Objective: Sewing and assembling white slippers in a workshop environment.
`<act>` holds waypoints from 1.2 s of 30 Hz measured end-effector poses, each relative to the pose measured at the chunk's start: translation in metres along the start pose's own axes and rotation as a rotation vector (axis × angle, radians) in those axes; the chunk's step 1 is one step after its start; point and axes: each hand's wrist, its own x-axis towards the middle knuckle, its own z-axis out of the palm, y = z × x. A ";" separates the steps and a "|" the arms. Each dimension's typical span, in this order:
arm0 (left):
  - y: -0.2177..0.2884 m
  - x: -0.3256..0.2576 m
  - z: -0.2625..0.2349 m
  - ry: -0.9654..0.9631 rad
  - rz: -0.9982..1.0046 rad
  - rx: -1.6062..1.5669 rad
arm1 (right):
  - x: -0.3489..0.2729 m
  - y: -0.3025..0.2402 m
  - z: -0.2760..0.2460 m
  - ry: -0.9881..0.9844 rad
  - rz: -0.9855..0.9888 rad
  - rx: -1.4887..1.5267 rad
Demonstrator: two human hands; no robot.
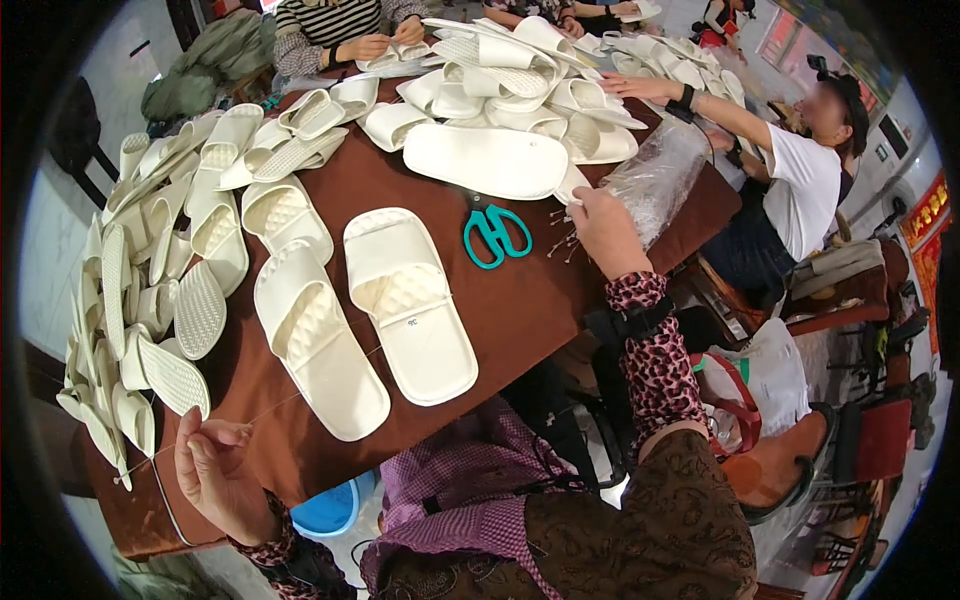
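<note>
Two cream slippers, a left one (320, 345) and a right one (415, 310), lie side by side in front of me with soles down. A thin pale thread (377, 351) crosses both slippers. Its near end runs to my left hand (218, 475), whose thumb and fingertips pinch together over the table's left front corner. My right hand (612, 232) is closed on the edge of a cream slipper (571, 183) at the pile's near right side; another slipper (485, 160) partly covers it. Teal-handled scissors (497, 236) lie between the pair and my right hand.
Slippers heap up at the left (165, 220) and at the far middle (500, 75) of the brown-covered table (440, 440). Clear plastic bags (660, 175) lie at the right. Co-workers sit across and to the right, one reaching an arm (715, 103) toward the pile. A blue bucket (330, 508) stands below.
</note>
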 end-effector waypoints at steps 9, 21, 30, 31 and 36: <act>0.004 0.000 0.007 0.057 -0.111 -0.194 | -0.013 -0.039 -0.038 0.086 -0.147 -0.008; 0.000 -0.012 0.037 -0.028 -0.279 -0.387 | -0.074 -0.169 -0.051 -0.254 -0.652 0.526; -0.006 -0.019 0.035 -0.100 -0.360 -0.440 | -0.091 -0.189 -0.035 -0.484 -0.559 0.745; -0.008 -0.019 0.034 -0.114 -0.358 -0.429 | -0.092 -0.188 -0.035 -0.486 -0.556 0.743; -0.010 -0.022 0.035 -0.032 -0.423 -0.319 | -0.083 -0.179 -0.050 -0.451 -0.501 0.953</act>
